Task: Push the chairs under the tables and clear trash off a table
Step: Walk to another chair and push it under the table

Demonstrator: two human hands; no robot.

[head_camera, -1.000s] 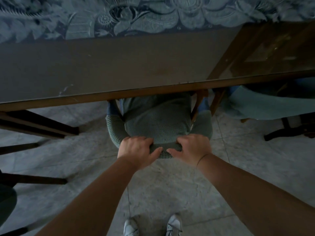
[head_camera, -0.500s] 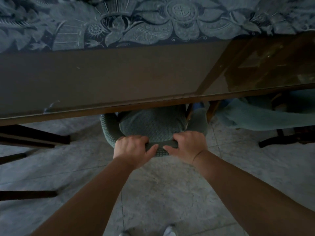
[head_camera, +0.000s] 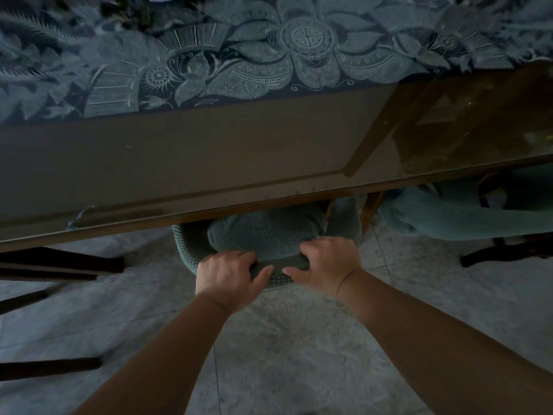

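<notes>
A chair with a teal knitted cover (head_camera: 263, 232) stands below me, most of its seat hidden under the edge of a dark wooden table with a glass top (head_camera: 209, 163). My left hand (head_camera: 227, 272) and my right hand (head_camera: 326, 262) both grip the top of the chair's backrest, side by side, thumbs nearly touching. A blue-grey floral cloth (head_camera: 269, 49) covers the far part of the tabletop.
A second teal-covered chair (head_camera: 466, 211) sits partly under the table to the right, its dark leg (head_camera: 490, 254) on the floor. Dark wooden legs (head_camera: 59, 262) of other furniture reach in from the left. The floor is pale marble tile (head_camera: 284, 354).
The chair has slid forward under the table with both hands on its backrest; less of the seat shows. My view has moved forward, and my shoes have left the frame.
</notes>
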